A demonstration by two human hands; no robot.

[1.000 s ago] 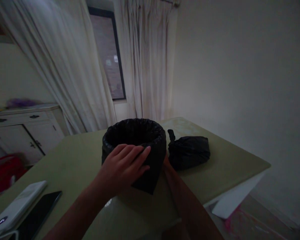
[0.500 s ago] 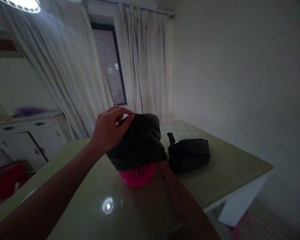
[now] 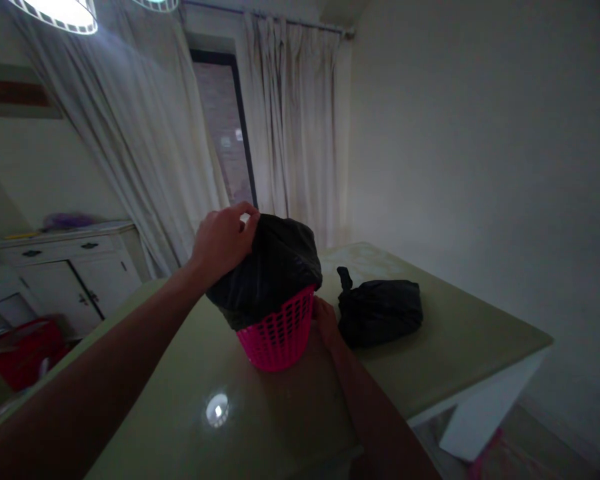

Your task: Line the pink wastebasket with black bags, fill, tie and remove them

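Black plastic liner point(image 3: 270, 270) is bunched at the top in my left hand point(image 3: 223, 241), fingers pinched shut on the gathered edge, half out of the pink basket point(image 3: 278, 330) on the table point(image 3: 450, 347). My right hand point(image 3: 325, 323) braces the basket's side, can't tell how its fingers sit. I'd pull straight up and slow so the mesh doesn't snag it

1. The basket point(image 3: 279, 331) is standing on the table point(image 3: 460, 333), dead ahead of me at twelve o'clock.
2. The bag liner point(image 3: 270, 270) is sitting in it, bunched above its rim.
3. My left hand point(image 3: 223, 241) is gripping the liner's top at ten o'clock of the basket.
4. My right hand point(image 3: 325, 320) is touching the basket at three o'clock.
5. The tied bag point(image 3: 380, 308) is lying just beyond that hand, at three o'clock.
6. The cabinet point(image 3: 70, 267) is standing off the table at nine o'clock.
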